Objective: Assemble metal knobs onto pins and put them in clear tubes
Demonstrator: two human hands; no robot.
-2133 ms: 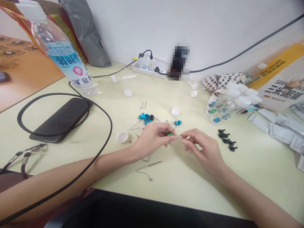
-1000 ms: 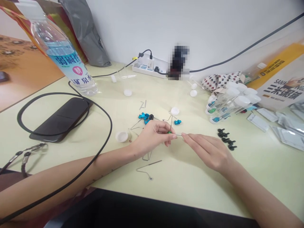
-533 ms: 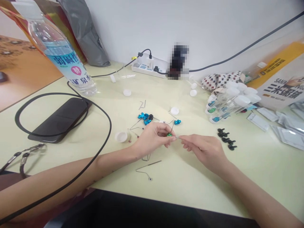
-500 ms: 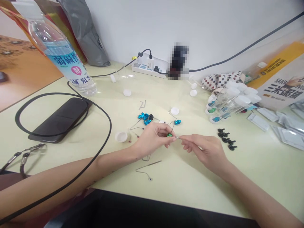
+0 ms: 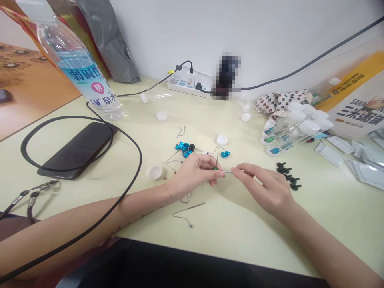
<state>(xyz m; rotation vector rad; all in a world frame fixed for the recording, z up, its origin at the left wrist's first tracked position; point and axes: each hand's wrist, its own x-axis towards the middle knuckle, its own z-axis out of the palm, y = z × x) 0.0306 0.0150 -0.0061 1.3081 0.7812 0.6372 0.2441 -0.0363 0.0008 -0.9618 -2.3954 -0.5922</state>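
Observation:
My left hand is closed in a pinch on a small green bead threaded on a thin bent metal wire. My right hand pinches the free end of that wire between thumb and forefinger, just right of the bead. Both hands rest low over the pale table. Behind them lie several blue beads, one more blue bead and a white cap. A loose bent wire lies near my left wrist.
Several black pieces lie right of my right hand. Capped clear tubes lie at the back right. A water bottle, a dark phone with a looped black cable, a white cap and a power strip are also here.
My right hand's fingers stretched out flat along the wire, then closed again into a pinch on its end. The left hand kept its hold on the bead and barely moved.

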